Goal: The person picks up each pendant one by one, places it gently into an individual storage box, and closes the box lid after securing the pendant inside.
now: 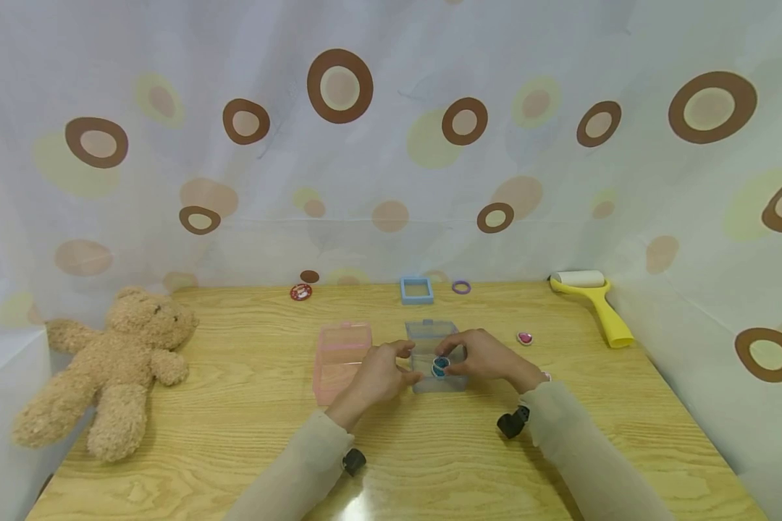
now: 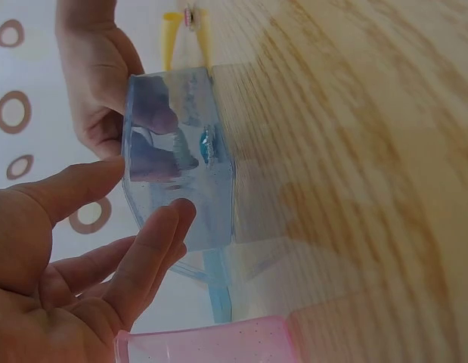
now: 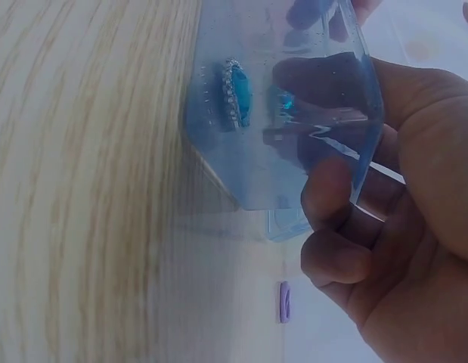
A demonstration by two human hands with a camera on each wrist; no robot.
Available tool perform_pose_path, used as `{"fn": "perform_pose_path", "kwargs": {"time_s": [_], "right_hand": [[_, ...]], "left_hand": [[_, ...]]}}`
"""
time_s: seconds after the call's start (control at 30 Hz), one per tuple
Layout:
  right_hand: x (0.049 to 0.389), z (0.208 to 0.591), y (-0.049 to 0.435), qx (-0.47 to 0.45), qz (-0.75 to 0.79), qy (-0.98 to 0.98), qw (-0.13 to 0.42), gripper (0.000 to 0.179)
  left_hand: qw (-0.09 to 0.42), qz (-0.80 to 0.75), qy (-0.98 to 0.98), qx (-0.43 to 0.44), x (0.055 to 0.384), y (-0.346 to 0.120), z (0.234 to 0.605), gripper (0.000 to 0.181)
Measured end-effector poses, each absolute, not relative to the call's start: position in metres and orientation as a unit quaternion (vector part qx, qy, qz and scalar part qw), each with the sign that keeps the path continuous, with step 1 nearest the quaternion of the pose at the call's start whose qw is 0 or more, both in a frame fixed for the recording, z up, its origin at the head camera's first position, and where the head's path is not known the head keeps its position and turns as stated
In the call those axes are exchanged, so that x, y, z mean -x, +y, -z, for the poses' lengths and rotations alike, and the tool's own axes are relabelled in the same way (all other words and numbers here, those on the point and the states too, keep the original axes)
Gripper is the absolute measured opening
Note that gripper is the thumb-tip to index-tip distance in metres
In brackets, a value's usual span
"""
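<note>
A clear blue plastic box (image 1: 431,330) lies in front of me with its lid laid back. My right hand (image 1: 489,354) reaches into it from the right. Thumb and finger pinch a teal gem (image 3: 285,102), mostly hidden between the fingertips. Another teal gem (image 3: 240,94) with a sparkling pale rim rests on the box floor, just under those fingertips. On the box's left side is my left hand (image 1: 379,376), thumb and fingers apart and nothing held. In the left wrist view its fingertips are against or very near the box wall; contact is unclear.
A pink clear box (image 1: 342,354) lies left of the blue one. Farther back are a red round piece (image 1: 301,291), a blue square frame (image 1: 416,290) and a purple ring (image 1: 461,287). Rightward are a pink gem (image 1: 525,338) and yellow-handled roller (image 1: 596,300); a teddy bear (image 1: 120,365) lies left.
</note>
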State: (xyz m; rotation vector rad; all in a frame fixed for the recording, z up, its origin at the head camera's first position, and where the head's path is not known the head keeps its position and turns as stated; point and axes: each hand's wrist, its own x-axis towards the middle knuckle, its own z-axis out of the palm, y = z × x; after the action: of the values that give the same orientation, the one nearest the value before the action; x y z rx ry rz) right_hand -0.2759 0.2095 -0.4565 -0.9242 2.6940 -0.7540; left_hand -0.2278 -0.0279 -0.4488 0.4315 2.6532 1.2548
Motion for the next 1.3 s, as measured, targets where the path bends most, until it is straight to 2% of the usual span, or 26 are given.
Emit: {"fn": "perform_pose_path", "kwargs": {"time_s": [0.57, 0.77, 1.3], "right_hand": [[0.278, 0.454, 0.215, 0.300, 0.286, 0.905, 0.099, 0.025], [0.278, 0.449, 0.221, 0.298, 0.298, 0.903, 0.085, 0.024], [0.286, 0.429, 0.252, 0.227, 0.314, 0.921, 0.044, 0.026]], "left_hand": [[0.090, -0.426, 0.890, -0.136, 0.227, -0.027, 0.450, 0.060], [0.086, -0.433, 0.887, -0.137, 0.227, -0.028, 0.450, 0.055], [0.039, -0.497, 0.856, -0.139, 0.219, -0.053, 0.441, 0.040]]}}
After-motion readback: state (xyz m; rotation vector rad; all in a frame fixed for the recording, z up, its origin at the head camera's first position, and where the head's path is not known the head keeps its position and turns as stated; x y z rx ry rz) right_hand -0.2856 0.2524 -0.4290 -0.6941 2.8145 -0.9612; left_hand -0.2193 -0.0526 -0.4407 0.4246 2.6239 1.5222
